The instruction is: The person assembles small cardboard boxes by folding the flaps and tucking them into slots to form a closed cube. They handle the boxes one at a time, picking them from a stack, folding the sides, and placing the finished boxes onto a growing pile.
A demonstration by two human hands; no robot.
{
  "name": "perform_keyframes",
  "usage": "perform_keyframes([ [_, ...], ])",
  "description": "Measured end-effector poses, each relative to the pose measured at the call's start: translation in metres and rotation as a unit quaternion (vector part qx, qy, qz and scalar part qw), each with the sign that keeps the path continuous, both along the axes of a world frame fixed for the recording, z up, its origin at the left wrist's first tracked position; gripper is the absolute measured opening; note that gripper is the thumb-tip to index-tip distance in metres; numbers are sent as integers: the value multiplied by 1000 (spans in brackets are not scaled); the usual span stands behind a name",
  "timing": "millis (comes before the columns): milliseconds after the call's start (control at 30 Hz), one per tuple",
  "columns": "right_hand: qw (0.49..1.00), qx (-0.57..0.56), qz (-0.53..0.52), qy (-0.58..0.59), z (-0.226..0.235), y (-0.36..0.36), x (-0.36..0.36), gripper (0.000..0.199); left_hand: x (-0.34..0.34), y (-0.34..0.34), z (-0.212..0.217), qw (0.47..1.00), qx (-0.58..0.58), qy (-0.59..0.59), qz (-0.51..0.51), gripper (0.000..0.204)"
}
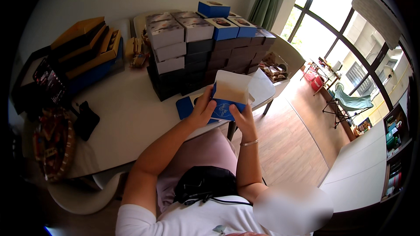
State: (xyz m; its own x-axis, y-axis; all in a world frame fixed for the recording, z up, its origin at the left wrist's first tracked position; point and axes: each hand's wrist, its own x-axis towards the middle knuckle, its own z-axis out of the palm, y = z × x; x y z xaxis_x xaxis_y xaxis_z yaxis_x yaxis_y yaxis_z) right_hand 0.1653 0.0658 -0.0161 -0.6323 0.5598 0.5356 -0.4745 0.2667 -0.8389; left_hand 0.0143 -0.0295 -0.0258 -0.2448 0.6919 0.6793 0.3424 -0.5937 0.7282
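Between my two hands is a small blue cardboard box [224,110] with its pale lid flap standing up and its inside facing me. My left hand [202,109] grips the box's left side, thumb toward the front. On the right side my right hand [243,118] holds it, thumb pressed on the blue front panel. Both hands are closed on the box, above the table's near edge. Flat blue cardboard [185,107] lies on the table just left of the box, partly covered by my left hand and forearm.
Stacked boxes [192,52] stand behind my hands on the white table [127,118]. Open yellow and black boxes [89,46] pile up at the left, near a phone [49,81] and a basket of packets [53,144]. More wrapped packets [274,69] lie right of the stacks.
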Motion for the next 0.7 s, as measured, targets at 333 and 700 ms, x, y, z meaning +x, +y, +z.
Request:
perform_keyframes([
  [333, 950, -285, 76, 97, 0, 4, 4, 52, -2, -13, 11, 999, -7, 36, -18, 66],
  [700, 926, -337, 96, 139, -2, 14, 13, 34, 1, -19, 22, 928, 41, 337, 151, 83],
])
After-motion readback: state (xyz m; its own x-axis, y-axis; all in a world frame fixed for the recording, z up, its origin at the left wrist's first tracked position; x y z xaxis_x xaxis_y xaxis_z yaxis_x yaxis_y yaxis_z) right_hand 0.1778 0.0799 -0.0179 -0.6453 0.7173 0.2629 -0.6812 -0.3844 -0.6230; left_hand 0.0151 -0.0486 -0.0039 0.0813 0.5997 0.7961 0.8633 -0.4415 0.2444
